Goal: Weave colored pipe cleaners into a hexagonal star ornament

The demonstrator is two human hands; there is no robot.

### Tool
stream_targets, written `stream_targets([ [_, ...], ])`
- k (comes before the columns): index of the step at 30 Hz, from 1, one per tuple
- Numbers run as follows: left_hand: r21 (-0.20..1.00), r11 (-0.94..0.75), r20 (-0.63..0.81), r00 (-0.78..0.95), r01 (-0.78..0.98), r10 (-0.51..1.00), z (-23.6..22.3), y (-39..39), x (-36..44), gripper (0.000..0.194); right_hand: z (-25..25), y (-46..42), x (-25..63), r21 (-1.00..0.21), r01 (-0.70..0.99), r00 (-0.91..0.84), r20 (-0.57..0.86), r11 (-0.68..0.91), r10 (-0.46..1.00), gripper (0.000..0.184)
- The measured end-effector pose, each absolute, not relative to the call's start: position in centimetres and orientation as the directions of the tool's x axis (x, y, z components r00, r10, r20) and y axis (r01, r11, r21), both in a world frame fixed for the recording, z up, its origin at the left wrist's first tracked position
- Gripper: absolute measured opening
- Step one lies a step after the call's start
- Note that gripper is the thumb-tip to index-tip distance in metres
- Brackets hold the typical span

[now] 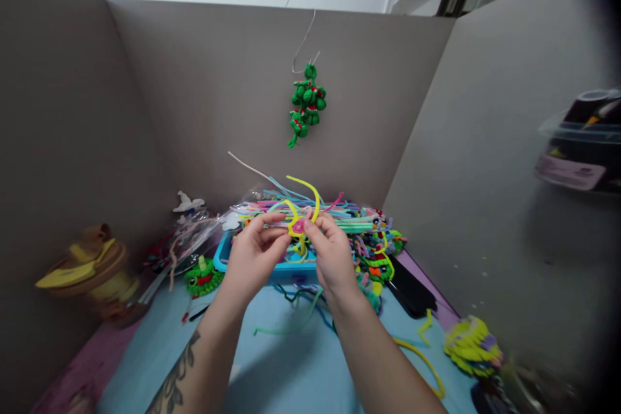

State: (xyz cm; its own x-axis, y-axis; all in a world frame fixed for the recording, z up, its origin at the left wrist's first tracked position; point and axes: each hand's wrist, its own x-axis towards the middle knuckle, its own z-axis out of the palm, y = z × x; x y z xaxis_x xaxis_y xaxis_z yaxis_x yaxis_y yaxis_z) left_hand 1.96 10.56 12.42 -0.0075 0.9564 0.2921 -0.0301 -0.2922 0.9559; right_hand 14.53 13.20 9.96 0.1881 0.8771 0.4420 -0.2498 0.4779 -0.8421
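The yellow-and-pink piece (pixel 297 228) looks fuzzy and matt. The blue tray (pixel 222 259) looks like smooth plastic. The grey panel (pixel 218 77) looks matt

A pale blue mat (pixel 291 375) covers most of the desk (pixel 114 349), whose purple surface shows at both sides. Toward the back sits a blue tray (pixel 295 273), between a green figure (pixel 202 278) and a black slab (pixel 412 288). Nearer lie a mint stem (pixel 281 333), a yellow stem (pixel 429 367) and a yellow bundle (pixel 472 344).
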Motion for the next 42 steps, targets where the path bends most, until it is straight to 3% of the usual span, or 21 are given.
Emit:
stream_targets([
  [7,0.959,-0.266,0.266,-0.014,-0.094,0.964,12.45,10.50,1.92,0.029,10.19,13.09,14.87,-0.857,-0.218,0.134,0.447,0.466,0.884,0.023],
  [15,0.953,-0.301,0.301,-0.004,-0.038,0.954,12.41,10.42,1.60,0.025,10.15,13.03,14.99,-0.864,-0.204,0.097,0.449,0.460,0.888,0.024],
  [24,0.959,-0.274,0.278,0.055,-0.080,0.959,12.76,10.52,1.64,0.040,10.15,13.19,14.98,-0.874,-0.205,0.156,0.416,0.441,0.896,0.024],
  [42,0.972,-0.230,0.232,0.035,-0.041,0.972,12.56,10.39,1.43,0.031,10.03,13.19,15.11,-0.877,-0.186,0.114,0.429,0.444,0.896,0.023],
])
